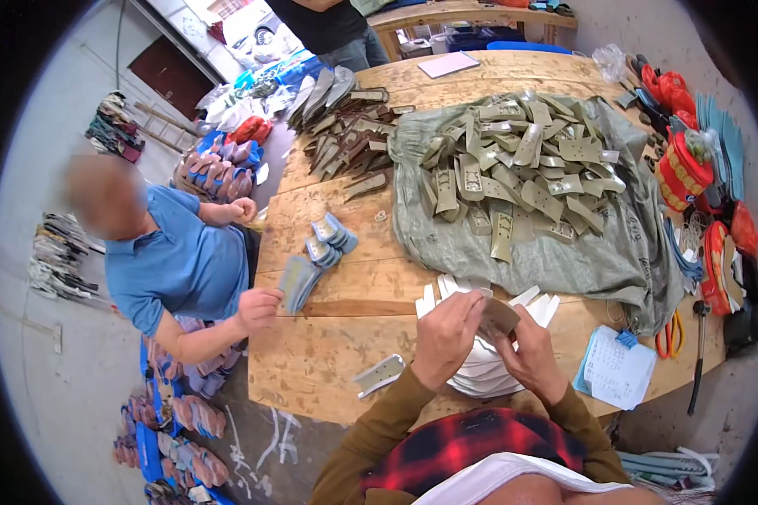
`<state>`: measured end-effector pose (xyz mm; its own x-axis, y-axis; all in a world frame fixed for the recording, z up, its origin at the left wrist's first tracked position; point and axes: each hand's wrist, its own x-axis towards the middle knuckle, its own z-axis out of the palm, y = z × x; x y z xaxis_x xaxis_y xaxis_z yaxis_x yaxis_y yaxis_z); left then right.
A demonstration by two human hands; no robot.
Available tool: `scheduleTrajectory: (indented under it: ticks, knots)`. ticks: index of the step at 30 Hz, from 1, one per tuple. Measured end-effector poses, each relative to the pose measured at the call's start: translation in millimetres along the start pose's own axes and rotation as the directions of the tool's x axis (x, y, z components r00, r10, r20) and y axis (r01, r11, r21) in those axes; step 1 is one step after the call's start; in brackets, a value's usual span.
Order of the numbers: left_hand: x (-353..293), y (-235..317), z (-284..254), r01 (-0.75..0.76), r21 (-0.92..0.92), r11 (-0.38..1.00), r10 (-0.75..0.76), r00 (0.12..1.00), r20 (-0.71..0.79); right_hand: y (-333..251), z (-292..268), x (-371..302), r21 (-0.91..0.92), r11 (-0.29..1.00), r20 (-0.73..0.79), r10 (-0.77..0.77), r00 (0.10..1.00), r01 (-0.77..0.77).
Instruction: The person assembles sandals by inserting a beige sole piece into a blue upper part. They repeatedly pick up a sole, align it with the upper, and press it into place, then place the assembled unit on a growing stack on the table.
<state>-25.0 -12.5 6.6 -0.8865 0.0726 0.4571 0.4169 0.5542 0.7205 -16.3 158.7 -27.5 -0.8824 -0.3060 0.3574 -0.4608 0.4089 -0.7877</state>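
Curved olive-brown piece [502,316], one in number, held just above a single stack of white pieces [484,380] near the table's [312,353] near edge. One loose pale piece [381,375] lies to the left; one heap of olive pieces [522,160] (too jumbled to count) rests on a grey-green sheet [640,261], beside one pile of brown pieces [341,151]. Left hand [448,337] and right hand [532,349] both close on the curved piece, pinching it from opposite sides; they hide parts of it and of the stack. To the right lie one paper pad [616,368] with a blue clip [627,338] and one pair of orange-handled scissors [669,335]. At left, one co-worker [177,252] has a hand near some blue pieces [298,283].
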Motion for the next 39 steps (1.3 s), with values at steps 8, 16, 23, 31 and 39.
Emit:
scheduleTrajectory:
  ticks: [8,16,23,31,39]
  knots:
    - [-2,13,-5,-0.013,-0.067,0.998,0.015,0.999,0.042,-8,-7,5,0.104,0.994,-0.009,0.029,1.000,-0.028]
    - [3,26,-11,-0.079,-0.006,0.997,0.079,0.996,0.045,-18,-6,19,-0.042,0.987,-0.242,-0.158,0.957,0.153]
    - [8,29,-7,-0.078,-0.093,0.993,0.080,0.997,0.021,-22,-24,15,-0.031,0.993,-0.215,-0.119,0.969,0.115]
    - [1,28,1,0.340,-0.587,0.734,-0.262,0.940,0.217,-23,-27,2,0.553,0.808,0.029,0.224,0.974,-0.202]
    - [5,11,-9,0.319,-0.691,0.649,-0.320,0.938,0.132,-11,-23,-1,0.646,0.645,0.138,0.428,0.893,-0.409]
